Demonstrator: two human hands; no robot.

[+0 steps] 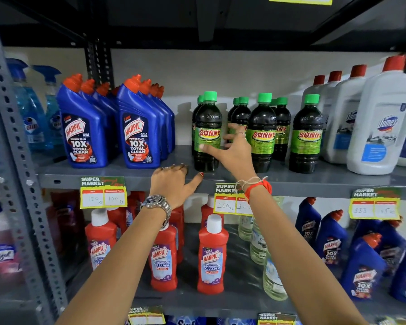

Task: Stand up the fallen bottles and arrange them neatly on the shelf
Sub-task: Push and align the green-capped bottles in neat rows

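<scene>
- My right grip (230, 146): fingers spread, thumb touching the front Sunny bottle (208, 134), upright just left of it.
- My left grip (174, 181): splayed flat on the shelf (117, 175) edge, clasping nothing.

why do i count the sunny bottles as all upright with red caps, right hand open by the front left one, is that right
Not quite: the head view shows the Sunny bottles with green caps, not red. The rest holds: all are upright, and the right hand is open beside the front left Sunny bottle.
</scene>
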